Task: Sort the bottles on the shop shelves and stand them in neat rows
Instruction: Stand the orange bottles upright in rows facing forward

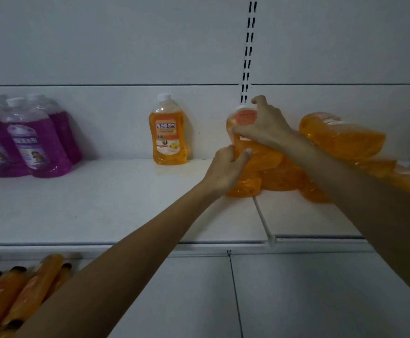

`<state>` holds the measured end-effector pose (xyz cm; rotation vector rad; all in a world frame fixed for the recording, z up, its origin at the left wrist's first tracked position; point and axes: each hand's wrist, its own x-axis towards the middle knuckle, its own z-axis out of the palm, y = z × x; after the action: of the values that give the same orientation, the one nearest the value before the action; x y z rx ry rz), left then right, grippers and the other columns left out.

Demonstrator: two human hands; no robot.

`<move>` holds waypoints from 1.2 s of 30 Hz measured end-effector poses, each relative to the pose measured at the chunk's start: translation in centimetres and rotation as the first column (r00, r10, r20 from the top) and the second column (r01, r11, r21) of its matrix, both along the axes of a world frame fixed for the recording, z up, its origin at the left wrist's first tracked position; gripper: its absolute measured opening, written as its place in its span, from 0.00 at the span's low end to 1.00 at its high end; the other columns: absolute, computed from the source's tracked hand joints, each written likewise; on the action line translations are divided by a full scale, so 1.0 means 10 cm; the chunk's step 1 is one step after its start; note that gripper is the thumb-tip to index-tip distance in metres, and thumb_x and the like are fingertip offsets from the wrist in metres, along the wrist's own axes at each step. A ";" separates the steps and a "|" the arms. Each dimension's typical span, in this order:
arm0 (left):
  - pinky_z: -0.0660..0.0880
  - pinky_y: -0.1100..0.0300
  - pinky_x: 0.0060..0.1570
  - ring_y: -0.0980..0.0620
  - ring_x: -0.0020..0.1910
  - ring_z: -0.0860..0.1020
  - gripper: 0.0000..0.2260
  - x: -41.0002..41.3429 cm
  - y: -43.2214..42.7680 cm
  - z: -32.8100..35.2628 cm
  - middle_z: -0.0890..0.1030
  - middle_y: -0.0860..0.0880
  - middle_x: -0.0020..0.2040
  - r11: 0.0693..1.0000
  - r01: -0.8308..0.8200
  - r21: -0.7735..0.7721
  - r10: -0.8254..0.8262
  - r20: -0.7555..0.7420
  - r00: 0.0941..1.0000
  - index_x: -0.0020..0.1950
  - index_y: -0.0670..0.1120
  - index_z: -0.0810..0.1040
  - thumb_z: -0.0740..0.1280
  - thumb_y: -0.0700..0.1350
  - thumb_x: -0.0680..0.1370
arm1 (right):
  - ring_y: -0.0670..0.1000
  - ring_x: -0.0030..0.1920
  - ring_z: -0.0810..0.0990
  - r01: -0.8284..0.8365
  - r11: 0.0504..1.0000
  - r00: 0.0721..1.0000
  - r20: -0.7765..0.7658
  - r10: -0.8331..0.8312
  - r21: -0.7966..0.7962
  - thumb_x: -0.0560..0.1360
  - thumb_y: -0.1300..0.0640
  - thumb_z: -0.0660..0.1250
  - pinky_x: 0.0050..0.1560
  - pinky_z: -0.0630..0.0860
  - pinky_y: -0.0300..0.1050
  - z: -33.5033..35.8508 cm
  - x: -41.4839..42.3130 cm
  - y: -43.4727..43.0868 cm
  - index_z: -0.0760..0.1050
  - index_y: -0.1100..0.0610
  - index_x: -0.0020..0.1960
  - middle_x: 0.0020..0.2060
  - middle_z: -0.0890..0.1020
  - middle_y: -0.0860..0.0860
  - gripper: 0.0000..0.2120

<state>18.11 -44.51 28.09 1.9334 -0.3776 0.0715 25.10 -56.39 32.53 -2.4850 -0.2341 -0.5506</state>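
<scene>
Both your hands are on one clear plastic bottle of orange liquid with a white cap (242, 118). Your left hand (228, 167) wraps the lower body, and your right hand (265, 128) grips the shoulder just under the cap. Its long axis runs close to upright, cap on top, with the base in among the heap of lying orange bottles (340, 135) under and to the right of your right forearm.

What matters here: the lone standing orange bottle with the printed label (168, 132) is off to the left of your left hand, with bare white shelf (101, 203) in between. So I'd guess the carry goes left, with the left hand being the nearer one. The purple bottles (35, 147) stand further left again.
</scene>
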 end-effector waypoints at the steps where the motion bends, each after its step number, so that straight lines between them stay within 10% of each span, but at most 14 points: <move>1: 0.70 0.62 0.52 0.50 0.60 0.74 0.18 0.00 0.01 -0.02 0.73 0.46 0.66 0.999 0.021 -0.036 -0.022 -0.008 1.000 0.69 0.45 0.66 0.54 0.50 0.81 | 0.58 0.63 0.70 0.002 1.000 0.999 0.039 -0.002 0.010 0.66 0.41 0.74 0.52 0.70 0.45 0.03 -0.01 0.02 0.57 0.54 0.72 0.65 0.70 0.56 0.42; 9: 0.73 0.66 0.57 0.60 0.60 0.73 0.32 -0.04 0.22 0.00 0.71 0.55 0.64 0.929 -0.094 -0.357 0.190 0.242 0.952 0.72 0.54 0.57 0.70 0.50 0.73 | 0.51 0.66 0.64 -0.126 0.957 0.959 0.279 0.049 0.263 0.64 0.46 0.76 0.62 0.64 0.40 0.31 -0.34 0.51 0.65 0.51 0.68 0.63 0.67 0.51 0.37; 13: 0.75 0.71 0.49 0.58 0.57 0.75 0.33 -0.03 0.54 0.03 0.74 0.54 0.60 0.936 -0.099 -0.337 0.196 0.267 0.944 0.71 0.51 0.61 0.72 0.49 0.70 | 0.45 0.53 0.77 -0.339 0.828 0.936 0.072 0.344 0.447 0.68 0.52 0.75 0.54 0.79 0.47 0.47 -0.42 0.53 0.66 0.48 0.65 0.55 0.75 0.46 0.29; 21: 0.70 0.78 0.49 0.66 0.53 0.73 0.33 -0.08 1.18 -0.28 0.72 0.60 0.59 0.994 -0.106 0.021 0.093 0.337 0.937 0.68 0.57 0.57 0.73 0.47 0.71 | 0.47 0.46 0.82 -0.471 0.748 0.848 0.005 0.530 0.468 0.65 0.64 0.76 0.42 0.81 0.39 0.09 -0.42 0.84 0.61 0.46 0.70 0.49 0.80 0.52 0.40; 25: 0.75 0.57 0.59 0.55 0.59 0.73 0.33 -0.07 1.48 -0.44 0.73 0.52 0.63 0.955 -0.208 0.210 0.147 0.271 0.951 0.71 0.54 0.59 0.71 0.56 0.70 | 0.43 0.46 0.81 -0.497 0.737 0.845 0.062 0.531 0.458 0.64 0.64 0.77 0.40 0.77 0.32 -0.14 -0.40 1.09 0.61 0.44 0.67 0.48 0.78 0.47 0.40; 29: 0.69 0.54 0.61 0.49 0.60 0.71 0.26 -0.15 1.63 -0.52 0.72 0.48 0.64 0.736 -0.326 0.593 0.217 0.250 0.944 0.68 0.49 0.62 0.64 0.58 0.75 | 0.46 0.54 0.78 -0.519 0.768 0.846 0.096 0.524 0.375 0.64 0.62 0.78 0.45 0.78 0.33 -0.18 -0.31 1.24 0.59 0.40 0.66 0.55 0.75 0.46 0.41; 36: 0.69 0.53 0.56 0.49 0.54 0.72 0.18 -0.25 1.58 -0.50 0.74 0.47 0.56 0.488 -0.451 0.748 0.277 0.357 0.892 0.56 0.45 0.70 0.55 0.59 0.78 | 0.45 0.52 0.76 -0.476 0.854 0.879 0.080 0.470 0.209 0.65 0.58 0.78 0.49 0.76 0.33 -0.12 -0.12 1.27 0.57 0.44 0.70 0.57 0.72 0.46 0.42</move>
<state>15.57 -28.69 23.07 2.9547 -0.0891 0.4413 23.86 -43.71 31.30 -2.0934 -0.7331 -0.3733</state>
